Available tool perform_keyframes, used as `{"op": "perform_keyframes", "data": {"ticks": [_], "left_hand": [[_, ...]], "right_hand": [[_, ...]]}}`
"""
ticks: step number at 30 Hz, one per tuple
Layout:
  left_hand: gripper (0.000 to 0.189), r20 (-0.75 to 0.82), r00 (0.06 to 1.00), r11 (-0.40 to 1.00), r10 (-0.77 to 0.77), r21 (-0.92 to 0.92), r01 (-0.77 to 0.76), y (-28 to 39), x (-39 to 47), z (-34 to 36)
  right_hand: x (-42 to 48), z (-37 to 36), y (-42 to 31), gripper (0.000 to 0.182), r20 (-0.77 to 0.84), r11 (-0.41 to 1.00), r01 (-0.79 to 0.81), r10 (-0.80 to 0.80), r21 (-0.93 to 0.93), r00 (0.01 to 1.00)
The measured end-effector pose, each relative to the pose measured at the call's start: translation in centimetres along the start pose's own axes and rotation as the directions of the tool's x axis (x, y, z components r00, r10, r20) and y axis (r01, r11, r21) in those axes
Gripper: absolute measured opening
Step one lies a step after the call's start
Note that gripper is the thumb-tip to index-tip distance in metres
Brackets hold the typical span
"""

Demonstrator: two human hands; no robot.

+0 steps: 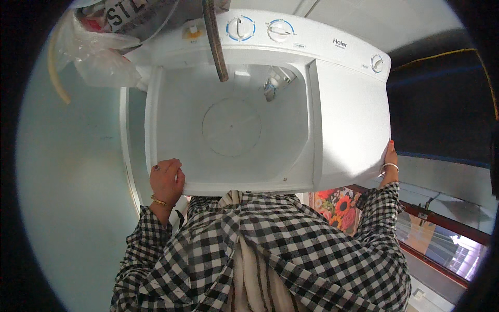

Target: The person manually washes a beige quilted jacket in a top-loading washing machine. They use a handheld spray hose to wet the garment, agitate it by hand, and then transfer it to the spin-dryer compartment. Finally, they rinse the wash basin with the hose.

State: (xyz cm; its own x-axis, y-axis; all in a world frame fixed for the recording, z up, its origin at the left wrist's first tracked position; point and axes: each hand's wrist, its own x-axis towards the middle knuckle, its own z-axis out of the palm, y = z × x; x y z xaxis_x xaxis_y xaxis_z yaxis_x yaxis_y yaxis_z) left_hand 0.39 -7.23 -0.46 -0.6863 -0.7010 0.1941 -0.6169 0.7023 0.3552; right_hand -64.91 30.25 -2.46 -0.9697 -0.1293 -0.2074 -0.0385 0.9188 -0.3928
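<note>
A white Haier twin-tub washing machine stands right in front of me. Its wash tub is uncovered, showing a round disc at the bottom and a small filter bag on the far right wall. My left hand is curled over the near left corner of the machine's rim. On the other side, my right hand grips the machine's right edge, its fingers partly hidden. From above, a ribbed hose hangs into the far part of the tub. The lid over the right compartment is down.
Control knobs line the back panel. Clear plastic bags and a pale tube hang at the far left. A bluish wall or panel runs along the left. A flowered panel and a brown-framed window are at the right.
</note>
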Motion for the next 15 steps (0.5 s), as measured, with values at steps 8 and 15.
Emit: {"op": "perform_keyframes", "data": {"ticks": [8,15], "left_hand": [[0.014,-0.074,0.997,0.999,0.035,-0.036,-0.038,-0.2,0.2,0.7],[0.014,-0.05,0.998,1.0,0.024,0.0,-0.024,-0.4,0.0,0.6]], "right_hand": [[-1.7,0.5,-1.3,0.07,-0.114,0.994,0.101,-0.106,-0.047,0.988],[-2.2,1.0,-2.3,0.068,-0.157,0.986,0.046,-0.071,-0.158,0.985]]}}
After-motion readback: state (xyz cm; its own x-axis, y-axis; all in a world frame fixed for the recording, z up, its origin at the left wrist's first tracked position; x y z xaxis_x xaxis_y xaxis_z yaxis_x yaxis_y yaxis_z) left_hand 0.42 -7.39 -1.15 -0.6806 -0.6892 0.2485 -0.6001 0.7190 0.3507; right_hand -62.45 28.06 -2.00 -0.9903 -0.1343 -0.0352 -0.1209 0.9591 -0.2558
